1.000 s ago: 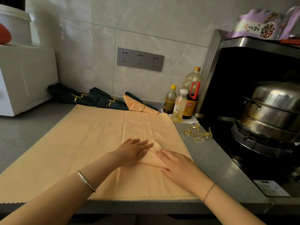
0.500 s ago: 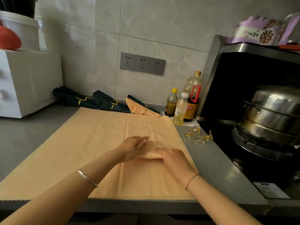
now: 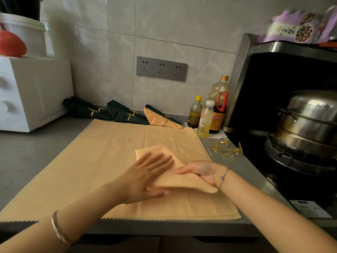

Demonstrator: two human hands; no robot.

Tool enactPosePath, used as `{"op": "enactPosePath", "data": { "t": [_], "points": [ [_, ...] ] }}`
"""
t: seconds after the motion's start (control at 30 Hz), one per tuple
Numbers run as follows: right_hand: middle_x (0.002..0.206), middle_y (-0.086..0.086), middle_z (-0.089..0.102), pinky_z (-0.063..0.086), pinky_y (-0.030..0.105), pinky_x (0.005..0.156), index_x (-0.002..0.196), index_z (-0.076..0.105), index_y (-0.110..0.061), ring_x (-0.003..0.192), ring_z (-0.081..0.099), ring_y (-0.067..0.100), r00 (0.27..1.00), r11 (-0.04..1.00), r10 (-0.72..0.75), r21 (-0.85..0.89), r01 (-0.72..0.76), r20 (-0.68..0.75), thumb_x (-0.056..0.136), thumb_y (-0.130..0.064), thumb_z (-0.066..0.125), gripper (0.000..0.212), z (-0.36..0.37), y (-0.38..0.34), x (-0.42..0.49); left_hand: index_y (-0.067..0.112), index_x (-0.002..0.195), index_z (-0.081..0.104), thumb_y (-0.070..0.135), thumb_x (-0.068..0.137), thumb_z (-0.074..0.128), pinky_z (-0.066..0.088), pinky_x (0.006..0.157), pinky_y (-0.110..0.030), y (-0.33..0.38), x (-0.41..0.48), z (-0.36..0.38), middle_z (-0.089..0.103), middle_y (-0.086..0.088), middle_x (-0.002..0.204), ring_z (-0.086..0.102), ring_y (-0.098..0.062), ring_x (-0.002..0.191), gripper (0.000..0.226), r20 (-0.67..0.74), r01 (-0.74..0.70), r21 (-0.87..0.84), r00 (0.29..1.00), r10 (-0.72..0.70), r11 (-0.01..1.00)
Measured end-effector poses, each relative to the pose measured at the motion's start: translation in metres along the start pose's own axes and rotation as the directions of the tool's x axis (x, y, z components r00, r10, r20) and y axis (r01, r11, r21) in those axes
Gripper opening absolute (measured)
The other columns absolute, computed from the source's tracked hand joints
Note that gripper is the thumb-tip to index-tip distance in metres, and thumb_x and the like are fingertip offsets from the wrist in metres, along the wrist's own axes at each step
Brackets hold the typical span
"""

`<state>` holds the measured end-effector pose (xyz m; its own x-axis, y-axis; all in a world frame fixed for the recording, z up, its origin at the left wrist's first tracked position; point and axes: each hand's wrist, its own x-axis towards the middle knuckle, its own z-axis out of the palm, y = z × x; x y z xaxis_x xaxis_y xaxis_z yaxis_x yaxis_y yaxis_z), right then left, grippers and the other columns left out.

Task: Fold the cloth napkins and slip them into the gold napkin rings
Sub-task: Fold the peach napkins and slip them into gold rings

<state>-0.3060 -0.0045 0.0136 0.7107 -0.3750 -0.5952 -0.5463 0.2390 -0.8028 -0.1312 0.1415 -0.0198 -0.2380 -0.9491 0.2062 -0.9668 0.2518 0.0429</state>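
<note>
A folded peach napkin (image 3: 179,182) is lifted slightly off the large peach cloth (image 3: 87,161) spread on the counter. My right hand (image 3: 199,172), turned palm up, grips the napkin's narrow end from below, thumb across the top. Lying flat on the napkin's wider end is my left hand (image 3: 145,175), fingers straight and thumb at the near edge. Several loose gold napkin rings (image 3: 226,148) sit on the bare counter to the right of the cloth. Against the wall lie dark green napkins (image 3: 125,114) and one peach napkin (image 3: 160,121), each in a gold ring.
Three bottles (image 3: 206,117) stand at the back right, next to the rings. A steel pot (image 3: 308,123) sits on the black stove at the right. A white appliance (image 3: 32,92) fills the back left. The counter's front edge (image 3: 164,227) runs just below the cloth.
Both hands were pressing the folded napkin flat on the cloth. Now my right hand has turned palm up and lifted the narrow end, while my left hand has slid on top.
</note>
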Motion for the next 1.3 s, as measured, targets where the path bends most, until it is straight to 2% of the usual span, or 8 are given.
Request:
{"op": "enactPosePath", "data": {
  "t": [0.2,0.4,0.47,0.53,0.77,0.93,1.1,1.3],
  "points": [
    [0.090,0.008,0.068,0.052,0.023,0.078,0.105,0.062,-0.005,0.080,0.065,0.015,0.992,0.991,0.126,-0.039,-0.125,0.022,0.089,-0.023,0.059,0.024,-0.001,0.004,0.006,0.042,0.148,-0.011,0.083,0.076,0.014,-0.009,0.119,-0.030,0.011,0.004,0.020,-0.003,0.015,0.159,-0.010,0.001,0.144,0.086,0.223,0.169,-0.224,0.968,-0.118,0.960],
    [0.101,0.008,0.070,0.051,0.022,0.070,0.107,0.068,-0.009,0.084,0.064,0.015,0.879,0.930,-0.262,-0.346,0.120,-0.398,0.089,-0.020,0.063,0.022,-0.003,0.017,-0.016,0.035,0.151,-0.004,0.071,0.088,0.022,-0.013,0.116,-0.029,0.016,0.007,0.015,-0.005,0.015,0.159,-0.011,-0.004,0.145,0.078,0.280,0.185,-0.143,0.950,-0.140,0.972],
    [0.094,-0.003,0.071,0.047,0.010,0.064,0.101,0.069,-0.017,0.082,0.064,0.007,0.695,0.814,-0.520,-0.536,0.226,-0.497,0.089,-0.017,0.061,0.015,0.001,0.029,-0.023,0.034,0.151,-0.004,0.072,0.087,0.021,-0.014,0.114,-0.028,0.017,0.007,0.014,-0.006,0.015,0.159,-0.011,-0.005,0.145,0.079,0.275,0.180,-0.123,0.951,-0.141,0.976],
    [0.094,-0.019,0.066,0.042,0.005,0.070,0.101,0.068,-0.029,0.087,0.060,-0.004,0.542,0.575,-0.748,-0.783,0.238,-0.384,0.088,-0.022,0.062,0.015,0.010,0.040,-0.035,0.033,0.152,-0.004,0.072,0.087,0.022,-0.015,0.114,-0.028,0.017,0.007,0.014,-0.006,0.014,0.159,-0.011,-0.007,0.145,0.080,0.272,0.172,-0.093,0.952,-0.141,0.981],
    [0.094,-0.019,0.066,0.050,0.019,0.075,0.103,0.071,-0.027,0.088,0.056,-0.001,0.557,0.110,-0.830,-0.981,0.157,-0.004,0.081,-0.048,0.049,0.038,0.030,0.072,-0.043,0.034,0.152,0.000,0.073,0.087,0.024,-0.013,0.118,-0.038,0.016,0.011,0.014,-0.001,0.011,0.160,-0.008,-0.009,0.146,0.080,0.287,0.157,-0.057,0.948,-0.134,0.986],
    [0.102,-0.015,0.066,0.050,0.024,0.081,0.110,0.068,-0.027,0.093,0.058,0.005,0.560,0.118,-0.828,-0.983,0.138,-0.021,0.083,-0.030,0.057,0.029,0.030,0.069,-0.039,0.050,0.145,0.023,0.071,0.087,0.032,-0.004,0.120,-0.040,0.007,0.007,0.009,0.020,0.017,0.156,0.007,-0.007,0.145,0.062,0.172,0.036,-0.110,0.985,-0.016,0.993],
    [0.104,-0.016,0.066,0.044,0.018,0.080,0.110,0.067,-0.028,0.090,0.056,0.002,0.560,0.170,-0.826,-0.976,0.135,-0.066,0.085,-0.028,0.057,0.027,0.032,0.068,-0.036,0.040,0.133,0.051,0.069,0.079,0.036,0.023,0.114,-0.025,-0.010,0.003,0.001,0.047,0.020,0.140,0.036,-0.003,0.134,0.064,0.053,-0.012,-0.159,0.998,0.020,0.987],
    [0.088,-0.019,0.066,0.046,0.009,0.069,0.102,0.069,-0.028,0.078,0.059,-0.004,0.610,0.532,-0.733,-0.812,0.241,-0.300,0.088,-0.021,0.062,0.017,0.021,0.066,-0.027,0.023,0.096,0.072,0.089,0.066,0.040,0.050,0.076,-0.036,-0.042,0.013,0.004,0.071,0.007,0.091,0.062,-0.013,0.080,0.080,-0.046,0.197,-0.364,0.972,-0.229,0.910]
  ]
}}
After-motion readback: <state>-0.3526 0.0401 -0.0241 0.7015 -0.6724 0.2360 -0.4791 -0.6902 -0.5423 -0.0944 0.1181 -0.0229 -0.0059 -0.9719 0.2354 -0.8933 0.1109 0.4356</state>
